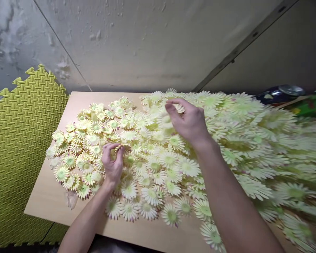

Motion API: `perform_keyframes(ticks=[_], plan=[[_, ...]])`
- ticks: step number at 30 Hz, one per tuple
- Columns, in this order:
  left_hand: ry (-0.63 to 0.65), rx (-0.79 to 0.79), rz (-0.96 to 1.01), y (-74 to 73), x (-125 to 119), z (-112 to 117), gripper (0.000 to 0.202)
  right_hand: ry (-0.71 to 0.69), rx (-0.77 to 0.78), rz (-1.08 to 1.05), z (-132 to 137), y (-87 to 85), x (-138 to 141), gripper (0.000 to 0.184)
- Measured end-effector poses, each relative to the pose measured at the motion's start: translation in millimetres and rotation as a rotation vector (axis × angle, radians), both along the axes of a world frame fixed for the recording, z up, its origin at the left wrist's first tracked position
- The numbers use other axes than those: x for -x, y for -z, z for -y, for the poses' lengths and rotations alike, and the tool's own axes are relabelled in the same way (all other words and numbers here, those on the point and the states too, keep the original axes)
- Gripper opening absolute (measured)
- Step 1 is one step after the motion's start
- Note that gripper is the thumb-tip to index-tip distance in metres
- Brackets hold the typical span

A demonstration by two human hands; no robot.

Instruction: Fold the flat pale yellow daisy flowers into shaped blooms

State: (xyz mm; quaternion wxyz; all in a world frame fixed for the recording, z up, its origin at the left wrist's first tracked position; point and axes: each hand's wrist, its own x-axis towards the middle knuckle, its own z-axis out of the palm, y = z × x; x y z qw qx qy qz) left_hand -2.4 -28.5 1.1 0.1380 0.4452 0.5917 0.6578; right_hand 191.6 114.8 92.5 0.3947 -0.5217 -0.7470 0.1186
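A wide heap of pale yellow artificial daisy heads [152,165] covers a light wooden board [50,200]. My left hand [112,162] rests on the flowers left of centre, its fingers curled and pinching a small stack of flower heads [120,148]. Farther back, my right hand [187,121] hovers over the heap, with thumb and fingers closed on one flower head [178,108].
Green-yellow interlocking foam mats [18,151] lie on the floor to the left. A grey wall [137,42] rises behind the board. At the far right are a dark shiny object [277,93] and a colourful box [310,103]. Flowers at the right are piled higher and blurred.
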Motion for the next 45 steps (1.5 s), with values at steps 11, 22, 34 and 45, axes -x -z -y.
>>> perform_keyframes(ticks=[11,22,34,45], plan=[[0.021,-0.022,0.088,1.1,-2.0,1.4,0.014,-0.03,-0.096,-0.078,37.3,9.7,-9.5,0.015],[0.157,-0.014,0.158,1.2,-5.2,3.5,0.03,-0.343,0.04,-0.163,98.8,42.8,35.5,0.018],[0.501,0.057,0.379,-7.5,-3.8,3.2,0.021,-0.351,0.321,-0.518,105.5,57.3,48.9,0.014],[0.451,0.227,0.942,-13.0,1.4,-5.9,0.035,-0.214,0.558,-0.308,49.7,51.8,72.2,0.04]])
